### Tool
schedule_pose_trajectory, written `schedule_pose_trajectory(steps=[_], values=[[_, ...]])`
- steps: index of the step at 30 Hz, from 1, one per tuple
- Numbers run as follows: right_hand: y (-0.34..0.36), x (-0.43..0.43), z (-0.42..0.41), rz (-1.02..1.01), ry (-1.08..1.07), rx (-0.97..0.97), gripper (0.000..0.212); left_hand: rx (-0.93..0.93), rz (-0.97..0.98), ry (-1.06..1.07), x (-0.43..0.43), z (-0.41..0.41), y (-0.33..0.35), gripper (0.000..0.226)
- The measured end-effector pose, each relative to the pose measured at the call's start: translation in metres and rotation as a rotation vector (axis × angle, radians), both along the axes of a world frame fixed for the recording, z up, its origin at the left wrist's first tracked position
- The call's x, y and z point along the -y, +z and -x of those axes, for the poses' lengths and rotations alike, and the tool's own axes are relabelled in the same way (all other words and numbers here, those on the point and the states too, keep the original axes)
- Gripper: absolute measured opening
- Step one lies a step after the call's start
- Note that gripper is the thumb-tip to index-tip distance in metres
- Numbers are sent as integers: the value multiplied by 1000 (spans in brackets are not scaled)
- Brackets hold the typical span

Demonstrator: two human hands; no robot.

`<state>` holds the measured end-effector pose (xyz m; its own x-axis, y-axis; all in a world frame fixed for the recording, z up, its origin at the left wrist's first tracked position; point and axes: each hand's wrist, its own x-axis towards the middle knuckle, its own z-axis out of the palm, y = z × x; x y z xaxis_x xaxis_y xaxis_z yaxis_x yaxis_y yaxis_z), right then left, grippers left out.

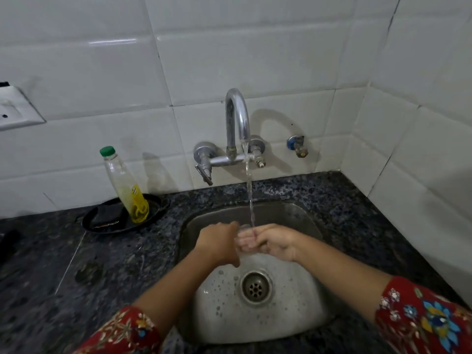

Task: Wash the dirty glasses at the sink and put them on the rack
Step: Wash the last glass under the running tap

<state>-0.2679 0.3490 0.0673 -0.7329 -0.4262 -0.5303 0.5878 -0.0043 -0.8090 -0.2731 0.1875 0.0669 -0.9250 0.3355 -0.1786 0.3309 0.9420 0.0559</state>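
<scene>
A clear drinking glass (245, 238) is held upright over the steel sink (301, 215), directly under the running stream from the tap (237, 116). My right hand (274, 242) grips the glass from the right, fingers curled round its wall. My left hand (221, 242) is on the glass's left side, fingers curled against it; how they lie inside or outside the rim is hidden. Water falls into the glass's mouth. No rack is in view.
A clear bottle with a green cap and yellow liquid (126, 186) stands on a black plate (102, 223) left of the sink. Dark speckled counter (63, 264) surrounds the basin. The drain (255, 287) sits below my hands among foam. A wall socket (12, 108) is far left.
</scene>
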Motion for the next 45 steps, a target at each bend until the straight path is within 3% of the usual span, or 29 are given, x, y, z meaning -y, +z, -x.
schedule_pose_trajectory(steps=[5, 9, 11, 13, 15, 18, 21, 24, 26, 28, 30, 32, 34, 37, 38, 39, 43, 45], values=[[-37, 7, -22, 93, -169, 296, 25, 96, 450, -37, -6, -7, -3, 57], [-45, 13, -32, 83, -240, 196, 27, 135, 441, -16, -9, -5, -2, 55], [-41, 13, -34, -6, -274, -80, 34, 234, 205, 37, -4, 6, 0, 57], [-38, 8, -32, -231, -239, -552, 36, 435, -252, 76, 2, 19, -1, 52], [-35, -7, -20, -498, -58, -1029, 34, 620, -745, 51, 7, 26, -3, 37], [-20, -26, 4, -729, 128, -1300, 43, 784, -1067, -41, 3, 29, -1, 33], [-5, -19, 19, -800, 36, -1312, 42, 675, -1176, 68, -13, 31, -9, 38], [10, 10, 28, -1091, 0, -1090, 40, 240, -837, 321, -32, 27, -16, 54], [20, 22, 30, -1184, 5, -989, 40, 16, -724, 309, -34, 25, -18, 49], [24, 23, 28, -1117, -32, -1119, 43, 131, -973, 137, -22, 32, -13, 32], [21, 15, 23, -949, -11, -1321, 46, 410, -1204, -16, -6, 35, -1, 29], [20, 5, 20, -853, 23, -1377, 44, 601, -1294, -45, 0, 37, 5, 29], [17, 4, 25, -857, -29, -1323, 47, 485, -1216, 29, -7, 35, 6, 29], [24, 19, 34, -1029, -36, -1107, 46, 19, -808, 137, -24, 31, -1, 43], [26, 21, 35, -1057, -45, -1078, 45, -88, -737, 147, -28, 29, -2, 45], [29, 20, 35, -1035, -70, -1102, 44, -99, -784, 130, -28, 29, -2, 41], [29, 5, 26, -724, -80, -1323, 40, 393, -1227, -22, -6, 35, 15, 29], [25, 2, 25, -675, -86, -1310, 40, 501, -1240, -17, -3, 36, 15, 27]])
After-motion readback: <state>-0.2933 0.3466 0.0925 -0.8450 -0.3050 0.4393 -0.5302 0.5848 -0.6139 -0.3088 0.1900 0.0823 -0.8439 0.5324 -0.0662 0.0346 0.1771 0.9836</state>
